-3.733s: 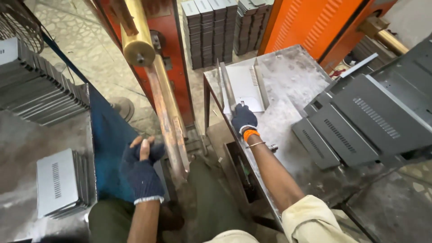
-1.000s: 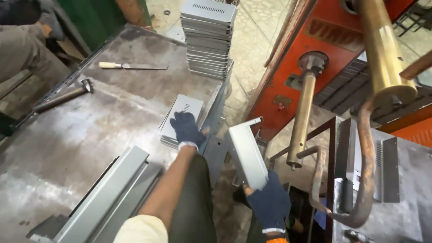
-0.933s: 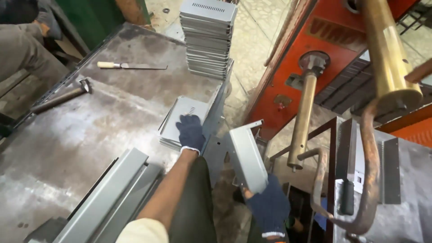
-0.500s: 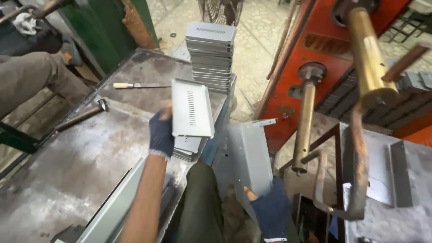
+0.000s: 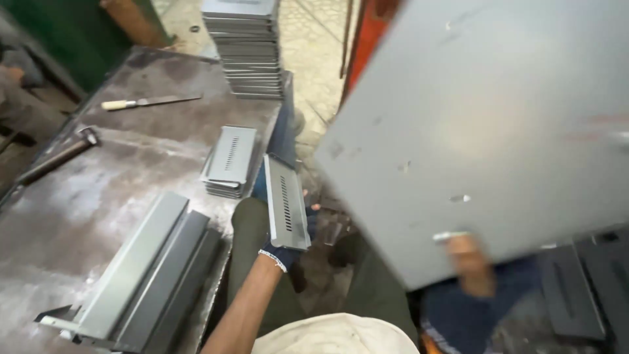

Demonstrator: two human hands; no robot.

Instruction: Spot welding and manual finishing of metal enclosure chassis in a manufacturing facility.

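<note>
Matt grey sheet-metal panel (image 5: 485, 124); scuffed, stained steel table (image 5: 98, 196).

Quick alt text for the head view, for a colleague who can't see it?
The gloved left hand holds a slotted grey metal plate beside a steel table; the blurred right hand lifts a large grey metal panel close to the camera.

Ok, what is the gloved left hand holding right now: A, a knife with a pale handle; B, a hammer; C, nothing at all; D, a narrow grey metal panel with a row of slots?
D: the left hand grips a narrow slotted grey panel by its lower end, off the table edge, while the hammer and the knife lie untouched on the steel table.
</note>
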